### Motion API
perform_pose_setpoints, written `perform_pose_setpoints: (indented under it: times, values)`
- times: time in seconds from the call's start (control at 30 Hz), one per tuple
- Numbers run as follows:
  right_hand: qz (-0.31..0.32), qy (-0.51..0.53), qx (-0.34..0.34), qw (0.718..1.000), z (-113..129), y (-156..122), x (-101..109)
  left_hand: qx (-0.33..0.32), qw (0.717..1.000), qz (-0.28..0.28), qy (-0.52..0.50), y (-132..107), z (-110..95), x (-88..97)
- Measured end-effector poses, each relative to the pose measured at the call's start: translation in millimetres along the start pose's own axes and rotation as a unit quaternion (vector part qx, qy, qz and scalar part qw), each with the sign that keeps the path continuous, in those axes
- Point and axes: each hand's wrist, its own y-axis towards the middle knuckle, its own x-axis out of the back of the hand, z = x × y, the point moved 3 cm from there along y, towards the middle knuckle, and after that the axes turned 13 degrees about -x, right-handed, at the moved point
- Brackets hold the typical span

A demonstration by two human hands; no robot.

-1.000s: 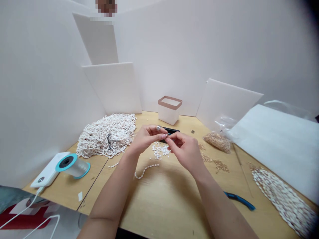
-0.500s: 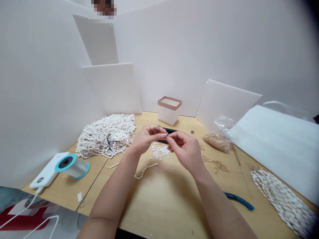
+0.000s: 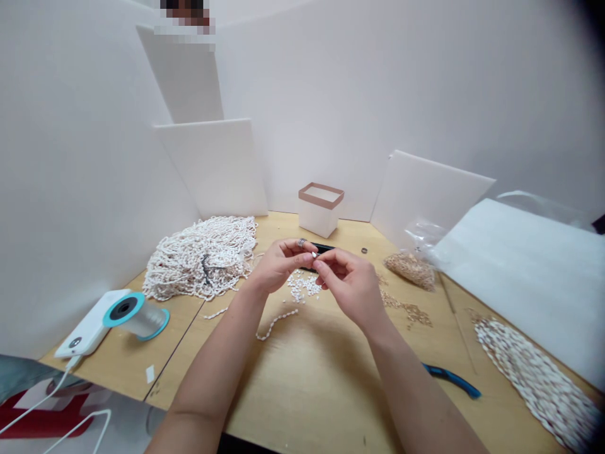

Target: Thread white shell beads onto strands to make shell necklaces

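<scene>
- Small white bead (image 3: 314, 255): pinched at the left fingertips, held above loose beads (image 3: 302, 287) on the wooden table (image 3: 302, 391).
- Left hand (image 3: 278, 266): thumb and forefinger closed on the bead; ring (image 3: 301, 242) on one finger.
- Right hand (image 3: 352, 290): fingers curled, tips just beside the bead; grip on it unclear.
- Left forearm (image 3: 208, 378), right forearm (image 3: 416, 397): angled inward, converging at the hands.

Loose white beads (image 3: 302, 287), teal pliers (image 3: 452, 380)
</scene>
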Motion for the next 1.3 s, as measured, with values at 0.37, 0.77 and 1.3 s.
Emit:
perform_pose_setpoints:
  times: [0.37,0.77,1.3]
  values:
    - [0.006,-0.008,-0.002,1.0,-0.2,-0.1,0.3,-0.008,0.999,0.028,0.016,-0.5,-1.3,-1.6]
    - [0.032,0.067,-0.044,0.996,0.7,0.4,-0.2,-0.02,0.999,0.023,0.042,-0.4,-2.2,2.5]
    - [0.048,0.109,-0.045,0.992,2.4,-0.2,0.3,-0.003,0.996,0.06,0.07,-3.8,-4.3,-2.0]
